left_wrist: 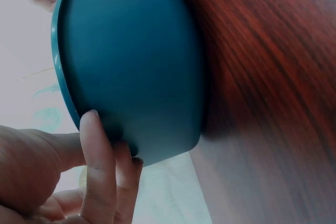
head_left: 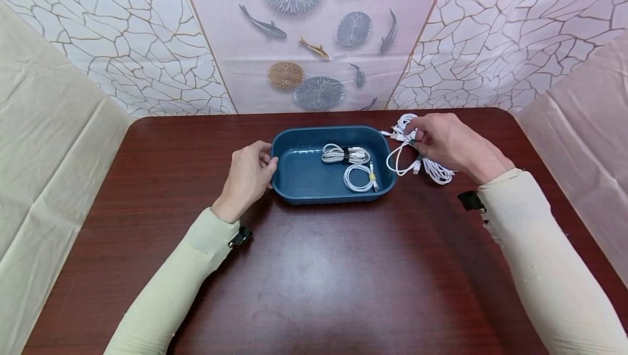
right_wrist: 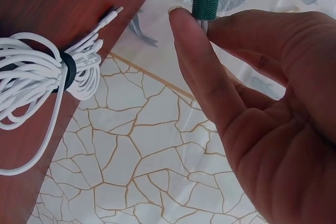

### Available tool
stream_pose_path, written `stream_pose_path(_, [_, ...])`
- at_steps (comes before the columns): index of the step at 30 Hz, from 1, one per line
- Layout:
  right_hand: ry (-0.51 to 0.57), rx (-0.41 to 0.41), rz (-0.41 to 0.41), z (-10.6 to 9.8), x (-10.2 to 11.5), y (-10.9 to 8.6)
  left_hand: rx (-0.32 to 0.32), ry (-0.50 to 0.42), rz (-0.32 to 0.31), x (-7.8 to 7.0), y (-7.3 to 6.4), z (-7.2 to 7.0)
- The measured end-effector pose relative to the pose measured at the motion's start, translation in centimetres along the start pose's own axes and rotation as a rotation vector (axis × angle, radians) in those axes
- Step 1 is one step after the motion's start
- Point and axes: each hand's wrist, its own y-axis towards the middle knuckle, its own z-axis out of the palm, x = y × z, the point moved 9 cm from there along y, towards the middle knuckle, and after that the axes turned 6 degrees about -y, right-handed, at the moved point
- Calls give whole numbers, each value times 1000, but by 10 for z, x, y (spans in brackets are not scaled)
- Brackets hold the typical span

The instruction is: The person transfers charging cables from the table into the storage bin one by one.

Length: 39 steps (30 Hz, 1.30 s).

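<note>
A dark blue rectangular bin [head_left: 333, 200] stands on the table, and my left hand [head_left: 247, 174] grips its left end by the rim. In the left wrist view, fingers [left_wrist: 98, 166] lie against the bin's outer wall. Inside the bin are a white cable with a black tie [head_left: 334, 153] and a coiled white cable with a yellow tie [head_left: 357, 187]. Just right of the bin, my right hand [head_left: 448, 142] pinches a white cable [head_left: 401, 170] by its green tie [right_wrist: 205, 3], with a loop hanging down.
On the table beneath and beside my right hand lie more white cables, one coil [head_left: 406, 121] behind and another [head_left: 438, 172] in front. A black tie [right_wrist: 67, 71] binds the nearer bundle. Patterned cloth [head_left: 314, 33] hangs behind the brown table [head_left: 314, 268].
</note>
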Motion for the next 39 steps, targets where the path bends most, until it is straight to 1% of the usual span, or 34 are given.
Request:
stream_pose_path(5, [-8,-32,-35,-1,5,2,-3,-1,-2,0,0,0])
stream_pose_path(8, [-3,-32,-41,-1,8,4,-3,-3,-3,1,0,0])
stream_pose_path(17, [9,-18,-30,-1,13,8,4,12,-21,2,1,-1])
stream_pose_path(20, [22,-14,-25,-1,14,9,4,12,-21,3,1,-1])
stream_pose_path(26, [35,-33,-31,-1,18,11,3,13,-22,3,1,-1])
stream_pose_path(31, [52,-25,-21,2,21,13,5,14,-20,3,1,-1])
stream_pose_path(39, [39,-22,-29,5,27,15,8,3,-13,2,1,1])
